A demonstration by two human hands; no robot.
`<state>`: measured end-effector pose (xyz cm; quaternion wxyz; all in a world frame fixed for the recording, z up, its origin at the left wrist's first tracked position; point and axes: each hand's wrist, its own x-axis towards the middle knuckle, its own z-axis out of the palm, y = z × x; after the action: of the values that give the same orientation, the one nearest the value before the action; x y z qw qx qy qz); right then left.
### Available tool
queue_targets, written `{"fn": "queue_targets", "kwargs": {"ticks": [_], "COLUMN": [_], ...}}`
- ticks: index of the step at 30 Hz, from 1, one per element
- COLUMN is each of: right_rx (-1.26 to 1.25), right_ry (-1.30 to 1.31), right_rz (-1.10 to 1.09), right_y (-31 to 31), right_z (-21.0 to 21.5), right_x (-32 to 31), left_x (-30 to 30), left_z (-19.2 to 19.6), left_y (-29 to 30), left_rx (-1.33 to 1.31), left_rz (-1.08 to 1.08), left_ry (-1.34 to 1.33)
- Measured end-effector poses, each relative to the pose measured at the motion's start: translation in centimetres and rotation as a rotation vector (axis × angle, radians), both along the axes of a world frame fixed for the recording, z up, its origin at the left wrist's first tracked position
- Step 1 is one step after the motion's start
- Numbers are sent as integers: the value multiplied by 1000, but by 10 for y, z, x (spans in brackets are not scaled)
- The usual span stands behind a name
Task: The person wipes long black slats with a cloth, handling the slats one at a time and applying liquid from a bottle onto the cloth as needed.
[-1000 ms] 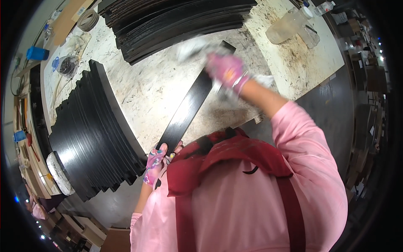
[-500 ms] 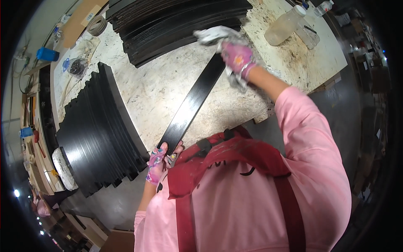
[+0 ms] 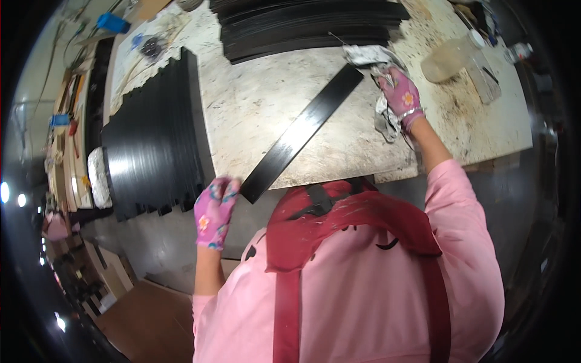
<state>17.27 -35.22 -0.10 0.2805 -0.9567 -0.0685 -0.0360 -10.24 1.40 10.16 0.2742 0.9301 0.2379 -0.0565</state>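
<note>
A long, flat black board (image 3: 302, 129) lies slantwise on the white table, its near end jutting past the front edge. My left hand (image 3: 215, 210), in a pink flowered glove, is just left of that end, with no grip on the board. Its fingers are slightly bent, loosely open, and a little blurred at the tips. Beside the board's far end, my right hand (image 3: 400, 97), gloved the same way, is closed on a crumpled grey-white rag (image 3: 387, 121). Parts of the rag spill out on both sides of this hand.
A row of black boards (image 3: 154, 142) stands packed at the left, and another stack of black boards (image 3: 308, 27) lies at the back. A cloudy plastic bottle (image 3: 448, 59) is at the far right of the stained worktable (image 3: 242, 115). A blue container (image 3: 113, 23) sits far left.
My left hand has let go of the board's near end and moved left of it. My right hand, with the rag, has moved off the board's far end to the right.
</note>
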Motion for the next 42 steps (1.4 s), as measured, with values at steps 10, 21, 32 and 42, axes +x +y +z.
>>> {"fn": "queue_targets", "kwargs": {"ticks": [10,21,32,42], "right_rx": [126,181,507,1687], "right_ry": [-69,-72,173,931], "right_rz": [121,124,268,234], "right_y": [0,-1,-23,-21], "right_z": [-1,8,22,48], "right_x": [0,-7,-2,-52], "left_x": [67,-7,105,167], "left_z": [-38,-19,-10,27], "left_y": [-75,-5,49,-120], "left_rx": [109,163,941,-233], "left_rz": [-229,101,-116,-724], "left_ry": [-23,-265,-52,-599]}}
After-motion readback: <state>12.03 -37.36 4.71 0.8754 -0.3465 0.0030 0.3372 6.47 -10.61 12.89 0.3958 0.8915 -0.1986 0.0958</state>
